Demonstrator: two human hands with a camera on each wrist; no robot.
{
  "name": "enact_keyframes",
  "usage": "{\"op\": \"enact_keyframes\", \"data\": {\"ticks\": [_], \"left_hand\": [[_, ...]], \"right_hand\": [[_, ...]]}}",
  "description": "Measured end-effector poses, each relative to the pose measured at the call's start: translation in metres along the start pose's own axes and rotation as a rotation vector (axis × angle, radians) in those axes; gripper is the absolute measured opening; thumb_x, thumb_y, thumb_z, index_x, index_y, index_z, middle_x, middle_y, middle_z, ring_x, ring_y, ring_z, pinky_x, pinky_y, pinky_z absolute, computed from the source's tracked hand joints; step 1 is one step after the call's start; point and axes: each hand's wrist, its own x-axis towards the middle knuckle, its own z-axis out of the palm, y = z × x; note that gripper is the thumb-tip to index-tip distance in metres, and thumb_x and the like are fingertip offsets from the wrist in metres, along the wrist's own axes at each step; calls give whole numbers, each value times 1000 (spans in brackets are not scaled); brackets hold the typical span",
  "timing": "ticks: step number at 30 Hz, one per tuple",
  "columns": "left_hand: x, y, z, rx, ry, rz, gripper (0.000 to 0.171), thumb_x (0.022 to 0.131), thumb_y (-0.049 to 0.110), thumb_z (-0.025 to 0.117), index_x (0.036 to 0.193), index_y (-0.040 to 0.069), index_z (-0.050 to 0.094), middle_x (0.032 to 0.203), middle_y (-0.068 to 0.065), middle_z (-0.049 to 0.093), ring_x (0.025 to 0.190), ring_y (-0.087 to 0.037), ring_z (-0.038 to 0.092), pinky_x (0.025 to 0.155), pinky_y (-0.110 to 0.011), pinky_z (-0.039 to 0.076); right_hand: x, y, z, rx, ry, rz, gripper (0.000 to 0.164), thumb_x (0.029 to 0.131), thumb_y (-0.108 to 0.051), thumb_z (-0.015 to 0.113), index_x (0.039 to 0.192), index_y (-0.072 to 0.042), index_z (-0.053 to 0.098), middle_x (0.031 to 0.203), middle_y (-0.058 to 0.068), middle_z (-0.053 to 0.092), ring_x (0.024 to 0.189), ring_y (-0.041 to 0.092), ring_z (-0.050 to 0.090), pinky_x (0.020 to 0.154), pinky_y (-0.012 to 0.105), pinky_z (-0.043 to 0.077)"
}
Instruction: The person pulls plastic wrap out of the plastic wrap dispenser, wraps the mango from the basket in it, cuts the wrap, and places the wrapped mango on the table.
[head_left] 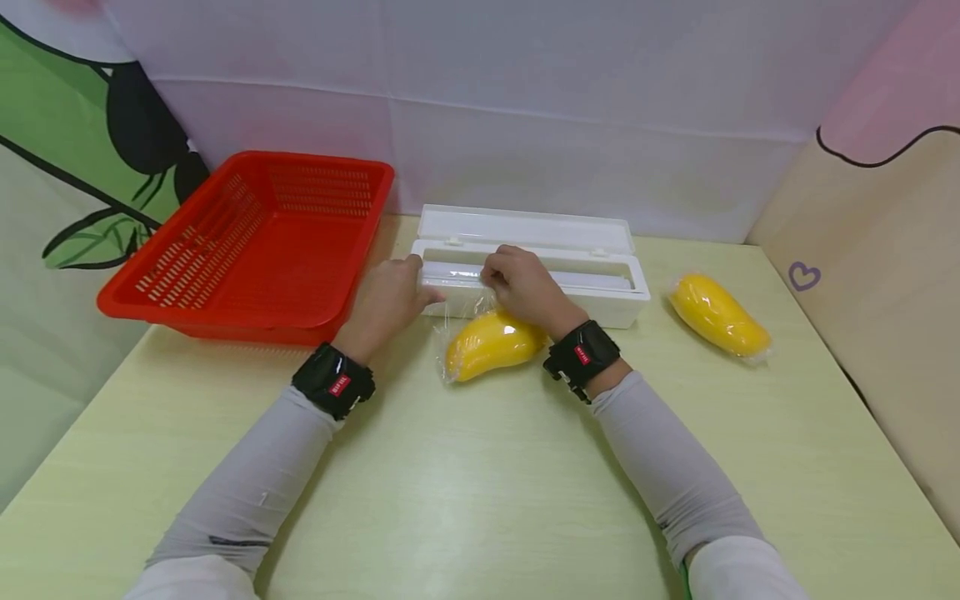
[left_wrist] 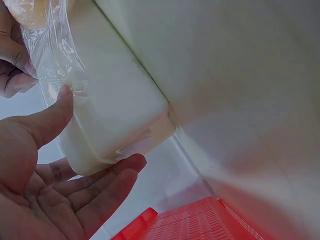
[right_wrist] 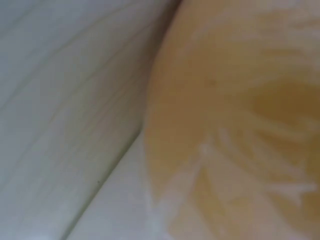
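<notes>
A white cling film dispenser (head_left: 622, 310) lies lengthwise with its lid tipped back and a roll inside. My left hand (head_left: 390, 296) holds its left end; in the left wrist view the thumb presses film onto the box front, the fingers reaching round the end. At the front slot my right hand (head_left: 521, 287) pinches the cling film (left_wrist: 62, 45) with curled fingers. Film stretches from the box down to a yellow mango (head_left: 491, 346) on the table, partly under the right hand. That mango (right_wrist: 240, 125), under wrinkled film, fills much of the right wrist view.
Left of the dispenser stands a red slatted plastic basket (head_left: 225, 317), close beside my left hand. A second yellow mango (head_left: 720, 317), wrapped in film, lies to the right. A cloth backdrop (head_left: 525, 158) rises behind the dispenser at the table's back edge.
</notes>
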Motion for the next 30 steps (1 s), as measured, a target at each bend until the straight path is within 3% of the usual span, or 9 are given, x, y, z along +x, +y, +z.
{"op": "enact_keyframes", "data": {"ticks": [11, 30], "left_hand": [[1, 1, 0, 7, -12, -20, 51, 83, 39, 81, 100, -2, 56, 73, -12, 53, 68, -29, 52, 58, -34, 41], [0, 1, 0, 3, -23, -22, 52, 82, 40, 80, 102, -1, 55, 74, -12, 53, 68, -28, 52, 58, -33, 40]], "right_hand": [[4, -4, 3, -11, -28, 25, 14, 92, 4, 58, 89, -2, 69, 88, 8, 61, 83, 23, 54, 78, 31, 49], [9, -10, 9, -22, -24, -10, 12, 93, 4, 58, 88, -2, 68, 87, 8, 59, 83, 24, 52, 78, 31, 48]]}}
